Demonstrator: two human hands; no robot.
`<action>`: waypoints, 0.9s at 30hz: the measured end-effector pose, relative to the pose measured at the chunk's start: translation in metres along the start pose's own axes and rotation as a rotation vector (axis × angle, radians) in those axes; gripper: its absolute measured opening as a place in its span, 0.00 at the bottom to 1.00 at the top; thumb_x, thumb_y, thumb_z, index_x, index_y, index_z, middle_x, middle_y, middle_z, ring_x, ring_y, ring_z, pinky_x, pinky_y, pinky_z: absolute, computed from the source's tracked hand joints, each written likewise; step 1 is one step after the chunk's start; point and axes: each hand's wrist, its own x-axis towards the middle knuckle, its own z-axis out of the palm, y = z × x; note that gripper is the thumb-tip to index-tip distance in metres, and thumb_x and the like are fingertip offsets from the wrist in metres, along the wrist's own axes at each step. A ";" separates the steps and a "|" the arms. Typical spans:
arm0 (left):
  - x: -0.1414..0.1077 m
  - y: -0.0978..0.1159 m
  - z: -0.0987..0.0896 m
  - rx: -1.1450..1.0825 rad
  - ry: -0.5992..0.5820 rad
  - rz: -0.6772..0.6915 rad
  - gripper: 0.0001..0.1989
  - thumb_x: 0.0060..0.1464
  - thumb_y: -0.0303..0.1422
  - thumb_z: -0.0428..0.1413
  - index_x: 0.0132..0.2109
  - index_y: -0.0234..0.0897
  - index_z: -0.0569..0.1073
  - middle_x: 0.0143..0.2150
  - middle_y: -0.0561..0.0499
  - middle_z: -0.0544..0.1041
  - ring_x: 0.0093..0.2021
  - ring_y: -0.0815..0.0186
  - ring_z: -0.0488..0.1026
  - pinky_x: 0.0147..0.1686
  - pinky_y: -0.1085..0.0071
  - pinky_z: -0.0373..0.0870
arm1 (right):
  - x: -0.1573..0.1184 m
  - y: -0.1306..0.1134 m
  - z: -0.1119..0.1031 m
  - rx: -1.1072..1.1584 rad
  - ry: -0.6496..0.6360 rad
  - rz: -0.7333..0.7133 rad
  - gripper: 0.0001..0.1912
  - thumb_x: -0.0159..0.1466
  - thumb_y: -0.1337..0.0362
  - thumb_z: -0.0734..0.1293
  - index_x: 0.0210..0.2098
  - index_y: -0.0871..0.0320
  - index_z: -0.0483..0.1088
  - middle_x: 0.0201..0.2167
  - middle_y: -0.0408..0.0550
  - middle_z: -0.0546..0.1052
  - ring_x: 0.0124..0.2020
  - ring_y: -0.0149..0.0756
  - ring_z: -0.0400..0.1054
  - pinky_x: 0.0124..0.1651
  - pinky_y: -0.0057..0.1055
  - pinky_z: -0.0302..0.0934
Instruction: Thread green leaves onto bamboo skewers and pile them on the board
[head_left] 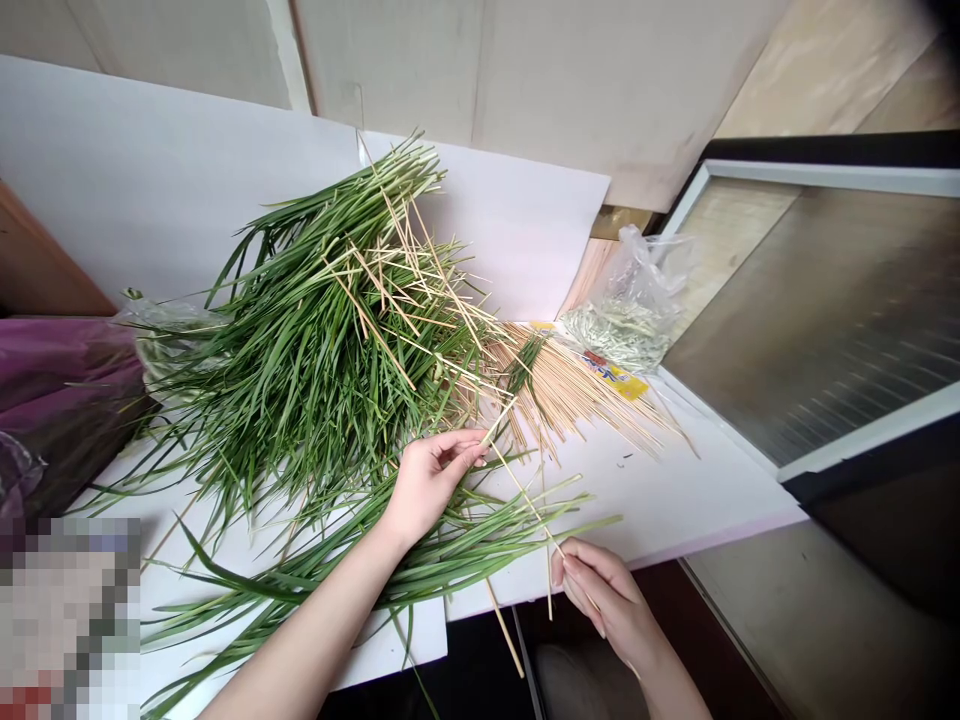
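Note:
My right hand [606, 595] is closed around the lower part of a thin bamboo skewer [526, 494], which slants up and left to my left hand. With thumb and forefinger my left hand [439, 478] pinches a pale green chive stalk [501, 418] at the skewer's upper end. Whether the tip has pierced the stalk is too small to tell. Below both hands, loose long chives [480, 548] lie across the table's front edge. A large heap of chives [300, 370] rises behind my left hand, with several skewers [382, 285] scattered on top.
Many bare skewers [577, 395] are fanned out on the white table [675, 500], with a small chive bundle [527, 362] on them. Behind stands a clear plastic bag [626, 315] of pale green strands. A glass-paned frame [825, 320] borders the right; a purple bag [67, 370] sits left.

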 end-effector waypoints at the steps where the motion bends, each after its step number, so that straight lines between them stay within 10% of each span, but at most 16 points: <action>1: 0.000 0.000 0.000 0.001 -0.003 0.002 0.17 0.54 0.41 0.63 0.44 0.33 0.83 0.42 0.44 0.84 0.35 0.62 0.80 0.41 0.67 0.77 | 0.000 0.000 0.000 0.002 0.001 0.000 0.22 0.75 0.50 0.62 0.33 0.60 0.71 0.11 0.30 0.53 0.13 0.25 0.40 0.21 0.29 0.37; 27: 0.000 0.001 0.002 -0.017 -0.045 -0.022 0.19 0.56 0.43 0.62 0.45 0.31 0.80 0.39 0.45 0.82 0.36 0.63 0.77 0.43 0.67 0.75 | 0.000 0.002 -0.002 0.005 -0.005 -0.008 0.21 0.76 0.51 0.62 0.33 0.60 0.71 0.11 0.30 0.54 0.13 0.26 0.41 0.21 0.29 0.37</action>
